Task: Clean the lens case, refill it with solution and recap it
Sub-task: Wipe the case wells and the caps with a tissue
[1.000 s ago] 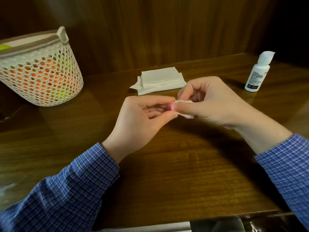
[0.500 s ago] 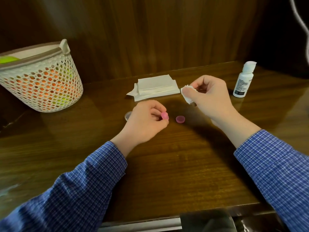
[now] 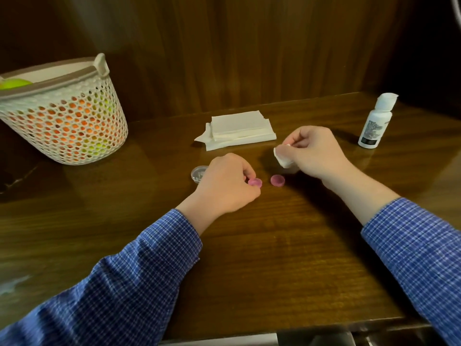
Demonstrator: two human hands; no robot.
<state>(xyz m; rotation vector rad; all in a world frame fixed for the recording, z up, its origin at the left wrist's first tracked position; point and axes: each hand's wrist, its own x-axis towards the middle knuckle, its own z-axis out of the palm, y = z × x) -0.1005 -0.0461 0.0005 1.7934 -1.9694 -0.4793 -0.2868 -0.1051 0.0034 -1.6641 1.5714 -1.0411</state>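
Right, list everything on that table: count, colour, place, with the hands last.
table: one, dark brown wood, under everything.
basket: one, cream mesh, far left, orange and green things inside.
tissue stack: one, white, back centre.
solution bottle: one, white, upright, far right.
clear case part: one, transparent, beside the left hand, partly hidden.
pink caps: two; one pinched at the left fingertips, one lying apart on the table.
tissue piece: one, white, in the right hand.
sleeves: two, blue check.
left hand: pinches a pink cap.
right hand: holds the tissue piece.

near desk (image 3: pixel 274 258) lies bare between the sleeves; tissue stack (image 3: pixel 238 129), solution bottle (image 3: pixel 375 123) and basket (image 3: pixel 64 116) line the back.
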